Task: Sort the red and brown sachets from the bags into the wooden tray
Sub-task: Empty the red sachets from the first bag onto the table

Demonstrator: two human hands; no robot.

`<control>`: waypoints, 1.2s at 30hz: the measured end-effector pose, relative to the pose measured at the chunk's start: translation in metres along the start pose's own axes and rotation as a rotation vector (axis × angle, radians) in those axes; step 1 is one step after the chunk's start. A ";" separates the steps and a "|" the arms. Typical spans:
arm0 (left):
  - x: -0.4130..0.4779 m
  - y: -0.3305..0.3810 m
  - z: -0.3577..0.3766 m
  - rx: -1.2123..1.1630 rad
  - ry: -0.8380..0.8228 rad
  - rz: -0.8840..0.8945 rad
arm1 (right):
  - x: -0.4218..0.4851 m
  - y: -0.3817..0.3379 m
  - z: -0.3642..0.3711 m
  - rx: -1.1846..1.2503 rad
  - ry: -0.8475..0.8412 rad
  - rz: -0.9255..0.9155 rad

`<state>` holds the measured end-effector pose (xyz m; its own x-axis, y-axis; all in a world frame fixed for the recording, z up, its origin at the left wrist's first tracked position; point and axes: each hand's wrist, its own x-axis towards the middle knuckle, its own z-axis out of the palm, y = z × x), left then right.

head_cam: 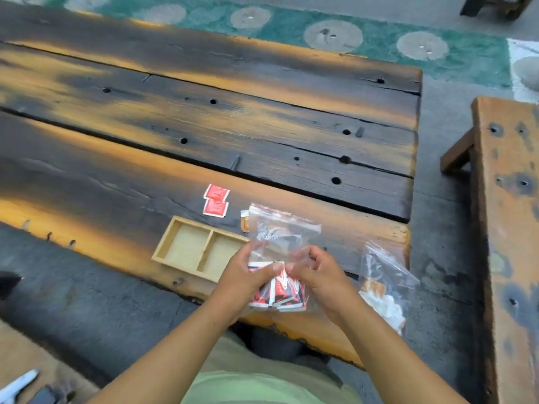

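Observation:
A clear zip bag (281, 231) with several red sachets (277, 293) bunched in its lower part is held upright over the table's near edge. My left hand (246, 275) pinches it from the left and my right hand (316, 271) from the right, both through the plastic. A two-compartment wooden tray (175, 237) lies just left of my hands, both compartments bare. Two red sachets (215, 200) lie on the table behind the tray. A brown sachet (244, 221) peeks out behind the bag. A second clear bag (385, 284) with brown sachets lies to the right.
The dark plank table (204, 126) stretches far and left. A wooden bench (507, 228) stands to the right across a gap of grey floor. A green patterned mat (291, 27) lies beyond the table. My lap sits under the near edge.

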<state>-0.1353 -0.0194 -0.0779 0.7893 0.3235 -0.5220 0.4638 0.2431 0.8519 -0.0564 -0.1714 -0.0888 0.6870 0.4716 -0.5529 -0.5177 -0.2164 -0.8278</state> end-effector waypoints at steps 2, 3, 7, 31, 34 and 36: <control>-0.001 0.001 -0.020 -0.013 0.021 0.024 | 0.006 0.000 0.020 0.019 0.003 0.011; 0.001 0.002 -0.031 -0.008 0.026 0.044 | 0.009 0.001 0.032 0.037 0.006 0.014; 0.021 0.001 -0.083 -0.090 0.001 0.081 | 0.016 0.007 0.089 0.151 -0.028 0.049; 0.061 0.027 -0.253 0.308 -0.187 0.058 | 0.075 -0.041 0.215 0.072 0.301 -0.052; 0.063 0.029 -0.249 0.388 -0.269 0.067 | 0.083 -0.055 0.199 -0.133 0.243 -0.159; 0.063 0.033 -0.244 0.420 -0.332 0.057 | 0.085 -0.063 0.192 -0.295 0.180 -0.233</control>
<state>-0.1686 0.2320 -0.0930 0.8712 0.0020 -0.4909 0.4836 -0.1753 0.8575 -0.0635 0.0463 -0.0651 0.8604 0.3857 -0.3332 -0.1869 -0.3695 -0.9102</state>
